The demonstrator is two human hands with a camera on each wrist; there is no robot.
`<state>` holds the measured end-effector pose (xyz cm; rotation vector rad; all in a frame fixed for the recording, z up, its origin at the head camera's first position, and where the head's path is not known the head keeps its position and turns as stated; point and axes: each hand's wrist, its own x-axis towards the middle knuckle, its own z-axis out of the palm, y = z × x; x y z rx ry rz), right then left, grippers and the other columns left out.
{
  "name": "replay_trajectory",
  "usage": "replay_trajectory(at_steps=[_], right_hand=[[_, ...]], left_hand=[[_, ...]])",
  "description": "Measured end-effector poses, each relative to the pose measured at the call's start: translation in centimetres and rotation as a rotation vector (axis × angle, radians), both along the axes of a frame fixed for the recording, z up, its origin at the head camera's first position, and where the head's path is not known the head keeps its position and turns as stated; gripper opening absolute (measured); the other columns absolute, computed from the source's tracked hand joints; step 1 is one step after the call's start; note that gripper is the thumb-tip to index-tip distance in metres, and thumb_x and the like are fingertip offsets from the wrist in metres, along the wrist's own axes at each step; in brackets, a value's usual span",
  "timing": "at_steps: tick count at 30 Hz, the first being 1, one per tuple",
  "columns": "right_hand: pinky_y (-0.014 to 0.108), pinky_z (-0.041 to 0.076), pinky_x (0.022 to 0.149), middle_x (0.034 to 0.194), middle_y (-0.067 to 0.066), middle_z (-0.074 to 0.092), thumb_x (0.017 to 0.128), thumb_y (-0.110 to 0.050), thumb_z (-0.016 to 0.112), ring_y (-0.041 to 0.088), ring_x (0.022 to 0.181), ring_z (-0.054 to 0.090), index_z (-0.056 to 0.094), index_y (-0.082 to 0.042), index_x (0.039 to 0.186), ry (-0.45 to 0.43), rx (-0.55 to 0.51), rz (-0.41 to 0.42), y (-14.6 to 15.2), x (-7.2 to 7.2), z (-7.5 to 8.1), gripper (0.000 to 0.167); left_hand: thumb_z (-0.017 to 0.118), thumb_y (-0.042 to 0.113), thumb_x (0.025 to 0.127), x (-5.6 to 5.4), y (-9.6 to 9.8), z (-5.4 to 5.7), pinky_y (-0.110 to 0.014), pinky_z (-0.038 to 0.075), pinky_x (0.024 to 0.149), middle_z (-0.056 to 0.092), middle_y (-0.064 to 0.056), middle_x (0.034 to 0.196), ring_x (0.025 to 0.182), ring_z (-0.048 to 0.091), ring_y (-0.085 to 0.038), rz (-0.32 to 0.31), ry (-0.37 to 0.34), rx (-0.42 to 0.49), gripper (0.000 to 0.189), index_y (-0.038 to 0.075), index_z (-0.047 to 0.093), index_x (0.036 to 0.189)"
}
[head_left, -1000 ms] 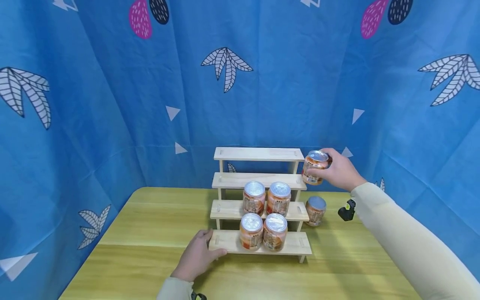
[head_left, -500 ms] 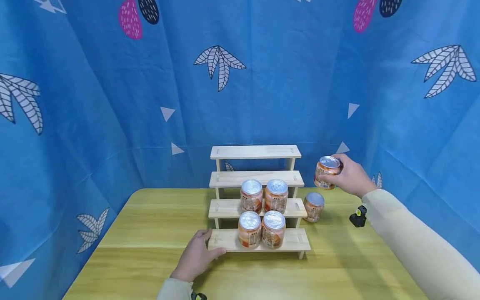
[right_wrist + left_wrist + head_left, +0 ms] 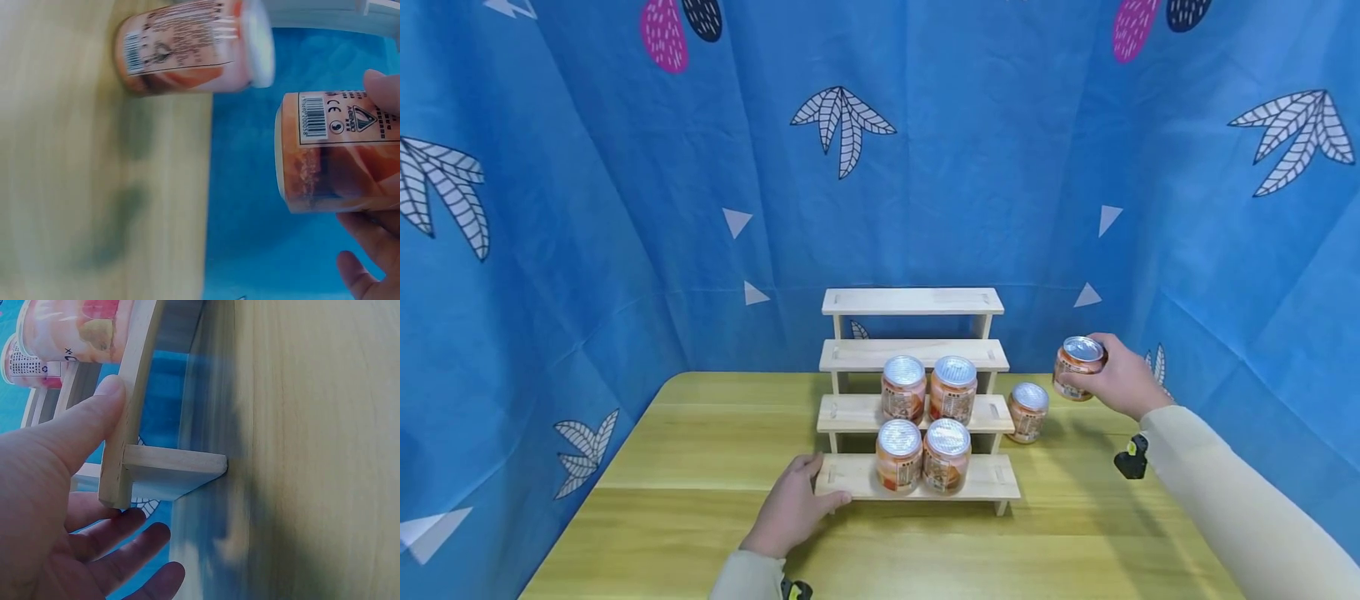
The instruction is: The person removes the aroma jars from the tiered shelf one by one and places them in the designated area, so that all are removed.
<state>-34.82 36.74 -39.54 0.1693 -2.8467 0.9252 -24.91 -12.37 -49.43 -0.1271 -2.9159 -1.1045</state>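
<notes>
My right hand [image 3: 1116,379] grips a can [image 3: 1078,367] with an orange label and silver lid, held above the table right of the rack. The right wrist view shows the held can's [image 3: 337,153] barcode and the thumb on its side. Another such can [image 3: 1028,412] stands on the table beside the rack. My left hand [image 3: 793,508] holds the left end of the lowest shelf of a pale wooden stepped rack [image 3: 850,479]; in the left wrist view the thumb [image 3: 109,390] lies on the board and fingers sit at its end.
Two cans [image 3: 898,458] stand side by side on the lowest shelf, and two more [image 3: 904,392] on the second shelf. Both upper shelves [image 3: 913,302] are bare. A blue patterned curtain [image 3: 925,208] surrounds the back and sides of the wooden table [image 3: 700,467].
My right hand has carried its can away from the rack's upper shelves, to the right and downward. The left hand keeps its hold on the rack.
</notes>
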Motion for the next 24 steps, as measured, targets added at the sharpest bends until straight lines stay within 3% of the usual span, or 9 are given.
replay_trajectory(at_steps=[13,18,24], right_hand=[[0.046,0.058,0.074,0.125,0.03,0.058,0.082,-0.055,0.079,0.042,0.107,0.062,0.034,0.006,0.146,-0.021,-0.007,-0.007,0.9,0.0,-4.8,0.098],[0.051,0.056,0.08,0.125,0.033,0.057,0.084,-0.045,0.081,0.046,0.109,0.06,0.035,0.01,0.143,-0.025,-0.051,-0.005,0.8,0.1,-6.4,0.094],[0.055,0.055,0.085,0.127,0.032,0.057,0.083,-0.045,0.082,0.047,0.112,0.059,0.037,0.008,0.142,-0.059,-0.077,-0.006,0.7,0.4,-7.7,0.091]], left_hand=[[0.084,0.045,0.079,-0.2,-0.2,0.0,-0.058,0.04,0.111,0.048,-0.026,0.146,0.134,0.047,-0.045,0.005,0.011,0.008,0.093,-0.01,0.047,0.144],[0.084,0.045,0.079,-0.2,-0.1,-0.1,-0.058,0.04,0.111,0.048,-0.025,0.147,0.134,0.046,-0.045,0.006,0.003,0.016,0.092,-0.009,0.047,0.144],[0.084,0.046,0.08,-0.2,-0.1,-0.2,-0.057,0.04,0.112,0.048,-0.024,0.147,0.135,0.046,-0.044,0.005,-0.004,0.014,0.092,-0.008,0.048,0.144]])
